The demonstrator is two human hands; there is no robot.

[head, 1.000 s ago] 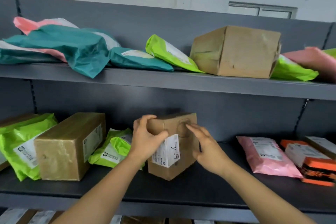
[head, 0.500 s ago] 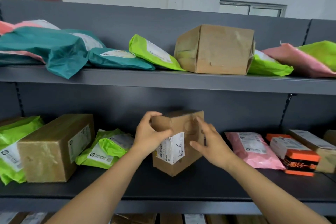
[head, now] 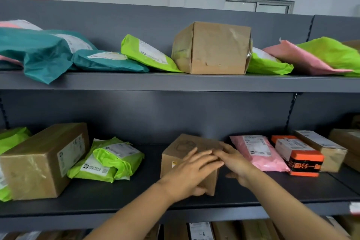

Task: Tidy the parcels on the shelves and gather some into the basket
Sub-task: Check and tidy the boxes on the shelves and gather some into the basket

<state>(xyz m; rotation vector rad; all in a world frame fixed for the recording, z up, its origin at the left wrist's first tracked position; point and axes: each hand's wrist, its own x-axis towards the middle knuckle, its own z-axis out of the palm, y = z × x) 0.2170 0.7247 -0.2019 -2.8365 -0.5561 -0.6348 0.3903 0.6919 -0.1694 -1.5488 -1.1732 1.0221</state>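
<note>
A small brown cardboard box point(head: 181, 148) sits on the middle shelf point(head: 116, 200), near its centre. My left hand point(head: 191, 173) lies across the box's front face with straight fingers, its thumb low at the box's near corner. My right hand point(head: 237, 163) touches the box's top right edge with straight fingers, thumb spread out below. The fingertips of both hands meet on the box. No basket is in view.
On the middle shelf a large taped box point(head: 39, 161) and green mailers point(head: 109, 161) lie to the left; a pink mailer point(head: 257, 152), an orange box point(head: 300, 160) and a long carton point(head: 321, 148) lie to the right. The upper shelf holds a big box point(head: 214, 48) among teal, green and pink mailers.
The small box has been turned and set down lower on the shelf, its white label now out of sight. My left hand went from gripping its corner to lying flat across it.
</note>
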